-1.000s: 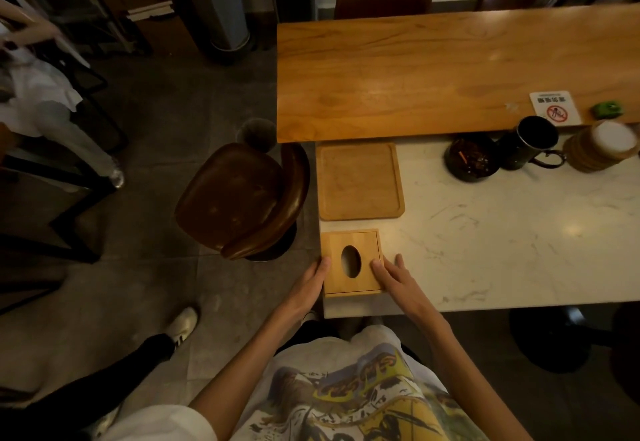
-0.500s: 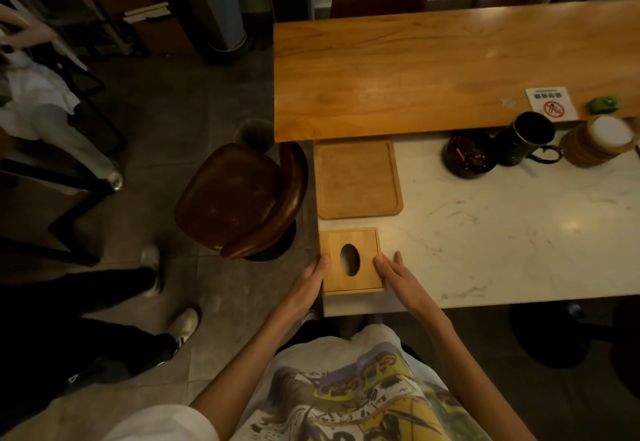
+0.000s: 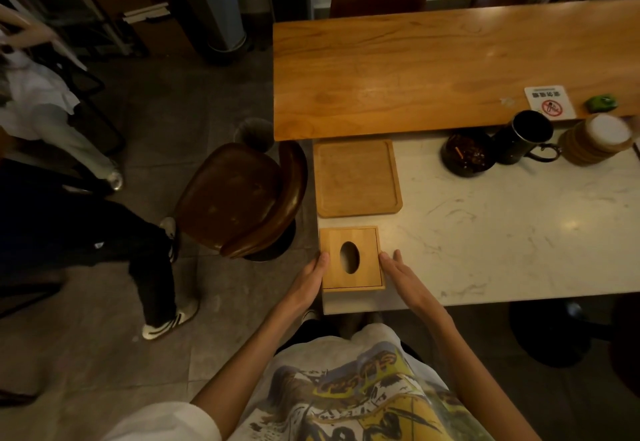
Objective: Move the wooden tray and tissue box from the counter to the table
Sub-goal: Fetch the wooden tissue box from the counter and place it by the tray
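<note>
The wooden tissue box stands on the white marble table, at its near left corner. The left hand lies flat against the left side of the box and the right hand against its right side; both have straight fingers, so the grip is open, only pressing the box between the palms. The wooden tray lies flat just behind the box, apart from it. Its far edge is next to the long wooden table.
</note>
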The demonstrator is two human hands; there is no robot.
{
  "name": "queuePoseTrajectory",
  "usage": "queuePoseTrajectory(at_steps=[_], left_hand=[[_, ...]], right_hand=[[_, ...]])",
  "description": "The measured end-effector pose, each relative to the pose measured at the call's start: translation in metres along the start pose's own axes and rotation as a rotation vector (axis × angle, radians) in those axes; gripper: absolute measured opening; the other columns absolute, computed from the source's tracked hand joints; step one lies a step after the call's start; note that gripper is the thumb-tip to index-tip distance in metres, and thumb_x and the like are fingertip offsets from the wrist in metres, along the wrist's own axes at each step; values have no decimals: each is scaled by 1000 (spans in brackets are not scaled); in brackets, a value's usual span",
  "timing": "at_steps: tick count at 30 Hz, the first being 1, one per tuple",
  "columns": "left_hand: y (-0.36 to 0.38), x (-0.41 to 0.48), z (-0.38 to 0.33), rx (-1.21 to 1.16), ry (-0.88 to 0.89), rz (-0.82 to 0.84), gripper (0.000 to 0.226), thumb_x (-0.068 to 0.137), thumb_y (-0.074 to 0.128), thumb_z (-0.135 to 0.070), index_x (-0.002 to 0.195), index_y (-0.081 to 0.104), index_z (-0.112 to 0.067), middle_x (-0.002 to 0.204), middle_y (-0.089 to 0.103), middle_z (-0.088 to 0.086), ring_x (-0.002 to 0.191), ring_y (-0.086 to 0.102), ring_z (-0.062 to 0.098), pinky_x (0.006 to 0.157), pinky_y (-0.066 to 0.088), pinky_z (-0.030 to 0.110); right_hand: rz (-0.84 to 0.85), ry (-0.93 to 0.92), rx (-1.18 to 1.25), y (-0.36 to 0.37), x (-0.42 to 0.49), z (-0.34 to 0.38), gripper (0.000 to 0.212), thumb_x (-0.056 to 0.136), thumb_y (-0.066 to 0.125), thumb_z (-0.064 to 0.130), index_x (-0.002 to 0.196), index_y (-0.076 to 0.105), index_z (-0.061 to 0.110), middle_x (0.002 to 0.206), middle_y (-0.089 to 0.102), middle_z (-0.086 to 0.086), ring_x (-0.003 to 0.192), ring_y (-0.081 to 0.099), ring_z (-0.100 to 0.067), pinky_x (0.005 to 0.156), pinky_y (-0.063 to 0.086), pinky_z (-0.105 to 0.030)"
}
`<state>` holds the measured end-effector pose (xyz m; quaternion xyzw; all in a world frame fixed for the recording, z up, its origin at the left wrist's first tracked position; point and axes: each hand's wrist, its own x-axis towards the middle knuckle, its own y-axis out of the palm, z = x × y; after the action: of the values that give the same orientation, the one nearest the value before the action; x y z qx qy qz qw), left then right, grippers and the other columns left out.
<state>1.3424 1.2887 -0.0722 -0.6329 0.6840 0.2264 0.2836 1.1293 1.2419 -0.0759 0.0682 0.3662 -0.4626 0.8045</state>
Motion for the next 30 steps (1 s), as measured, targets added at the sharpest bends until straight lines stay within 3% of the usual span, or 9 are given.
queuePoseTrajectory(at_steps=[2, 5, 6, 9, 11, 16, 24, 27, 30], left_hand=[[0, 1, 2, 6, -3, -4, 50, 105, 27, -43, 147, 41, -20, 134, 52, -7, 122, 49, 9, 83, 40, 9], [0, 2, 3, -8, -10, 12, 64, 97, 31, -59, 147, 42, -21, 141, 54, -1, 132, 50, 19, 105, 43, 30], [0, 1, 3, -22, -22, 12, 63, 98, 31, -57, 148, 40, -21, 143, 52, -1, 134, 48, 19, 107, 40, 31], [3, -4, -4, -78, -3, 2, 51, 106, 27, -37, 154, 25, -20, 145, 42, -5, 133, 40, 11, 95, 39, 15], [5, -5, -6, -87, 12, -4, 52, 106, 26, -36, 156, 20, -20, 146, 40, -5, 131, 38, 8, 90, 38, 10], [8, -4, -5, -93, 5, -15, 58, 103, 30, -45, 156, 22, -20, 158, 35, 2, 144, 34, 20, 114, 32, 32], [4, -6, -7, -69, 18, 16, 50, 107, 25, -37, 154, 26, -21, 149, 43, -1, 125, 45, 8, 87, 42, 12], [4, -7, -8, -76, 23, 26, 50, 107, 25, -36, 154, 25, -20, 149, 44, 2, 122, 46, 8, 80, 45, 10], [4, -10, -10, -90, 23, 36, 49, 107, 24, -35, 154, 23, -22, 136, 46, -6, 120, 46, 9, 78, 47, 10]], right_hand=[[4, -4, 8, 0, 0, 2, 54, 104, 27, 47, 151, 32, 22, 165, 9, -5, 152, -7, -21, 123, 0, -50], [-1, -14, 26, 0, 0, 0, 54, 104, 26, 48, 152, 31, 22, 164, 10, -3, 152, -6, -21, 123, -1, -50], [-2, -18, 30, 0, 0, -2, 57, 103, 25, 52, 152, 29, 23, 164, 10, -1, 152, -7, -20, 123, -1, -50], [-23, -36, 10, 1, 2, -9, 86, 88, 21, 77, 156, 17, 25, 166, 6, 2, 151, -7, -14, 122, -1, -47], [-17, -28, 3, 0, 4, -12, 89, 85, 20, 79, 157, 12, 27, 166, 1, 4, 151, -7, -11, 122, -1, -46], [42, -22, 10, -1, 5, -13, 94, 79, 21, 83, 156, 12, 29, 166, -1, 5, 150, -13, -13, 122, -5, -48], [63, -22, -23, -5, 11, -17, 90, 82, 25, 81, 156, 14, 31, 166, 2, 5, 150, -13, -13, 122, -4, -50], [65, -32, -16, -5, 12, -19, 78, 91, 24, 73, 156, 14, 32, 166, 2, 5, 150, -13, -13, 122, -4, -51], [50, -28, -5, -4, 11, -20, 81, 88, 22, 76, 156, 15, 32, 165, 2, 8, 150, -13, -11, 122, -4, -49]])
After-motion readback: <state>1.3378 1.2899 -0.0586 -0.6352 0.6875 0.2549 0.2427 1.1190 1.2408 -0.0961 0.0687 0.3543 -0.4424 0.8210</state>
